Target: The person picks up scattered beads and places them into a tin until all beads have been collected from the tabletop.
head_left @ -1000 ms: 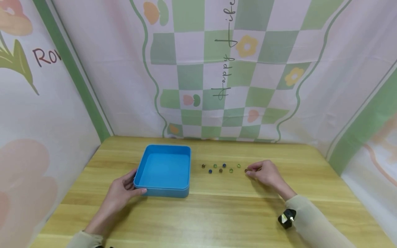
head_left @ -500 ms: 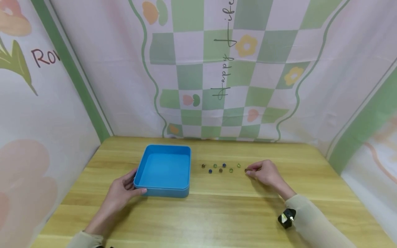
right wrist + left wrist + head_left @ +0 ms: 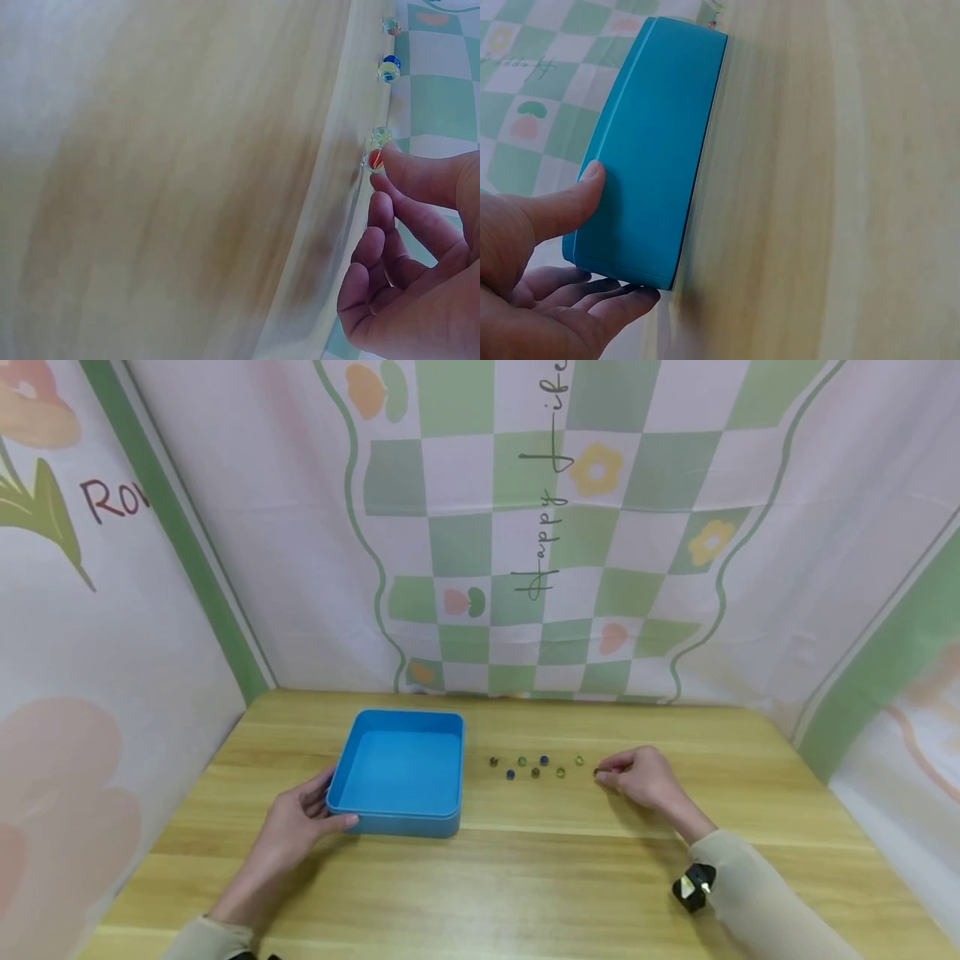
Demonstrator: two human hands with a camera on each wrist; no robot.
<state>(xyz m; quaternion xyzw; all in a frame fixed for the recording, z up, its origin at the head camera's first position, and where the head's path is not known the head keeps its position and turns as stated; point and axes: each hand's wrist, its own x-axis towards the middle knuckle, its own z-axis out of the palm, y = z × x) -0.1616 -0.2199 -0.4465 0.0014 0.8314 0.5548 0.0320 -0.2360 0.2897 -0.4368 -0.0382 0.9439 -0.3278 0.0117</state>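
Observation:
A square blue plastic box (image 3: 405, 825) with no lid stands on the table, its inside bare. My left hand (image 3: 291, 827) holds its near left corner, the thumb on the front wall and the fingers along the left side; the left wrist view shows this grip on the box wall (image 3: 656, 150). At the right, my right hand (image 3: 647, 779) pinches a clear glass marble with a red swirl (image 3: 375, 159) between thumb and forefinger, low at the tabletop. A greenish marble (image 3: 382, 136) lies right beside it in the right wrist view.
Between the box and my right hand several marbles lie in two loose rows, among them a blue marble (image 3: 511, 774), a brown marble (image 3: 536, 772) and a green marble (image 3: 579, 761). A patterned cloth (image 3: 525, 527) hangs behind the wooden table (image 3: 510, 893).

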